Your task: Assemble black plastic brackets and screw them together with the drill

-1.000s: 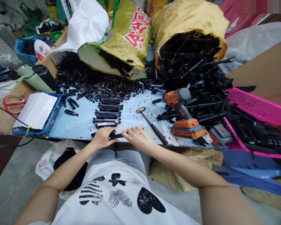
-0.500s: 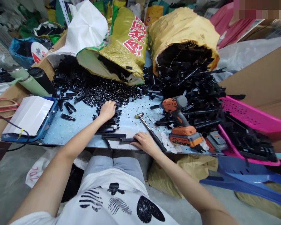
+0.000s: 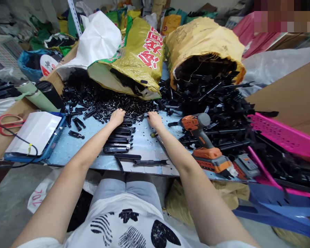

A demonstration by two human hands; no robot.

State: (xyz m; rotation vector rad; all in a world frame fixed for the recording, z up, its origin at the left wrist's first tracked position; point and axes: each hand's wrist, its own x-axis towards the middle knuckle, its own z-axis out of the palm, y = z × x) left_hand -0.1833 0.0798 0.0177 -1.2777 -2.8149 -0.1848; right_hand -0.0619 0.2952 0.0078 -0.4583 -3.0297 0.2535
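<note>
My left hand [image 3: 117, 117] is at the near edge of a pile of small black parts and pins [image 3: 134, 106], its fingers bent together; whatever is in them is hidden. At the same pile, further right, my right hand [image 3: 155, 120] has its fingers drawn together on something too small to name. Below my left hand lies a row of black plastic parts [image 3: 119, 140], side by side. Closer to the table edge rests a long black hinged piece [image 3: 151, 162]. My right forearm partly covers a hammer [image 3: 154, 134].
An orange cordless power tool [image 3: 196, 129] stands on the right beside a heap of long black parts [image 3: 222, 103]. Open sacks, one gold [image 3: 136, 55] and one yellow [image 3: 204, 41], lie behind. A pink basket [image 3: 286, 134] is far right; a blue tray [image 3: 59, 129] is left.
My right hand has left the long black piece by the table edge and moved forward to the pile. My left hand has shifted slightly forward off the row. The view has tilted a little.
</note>
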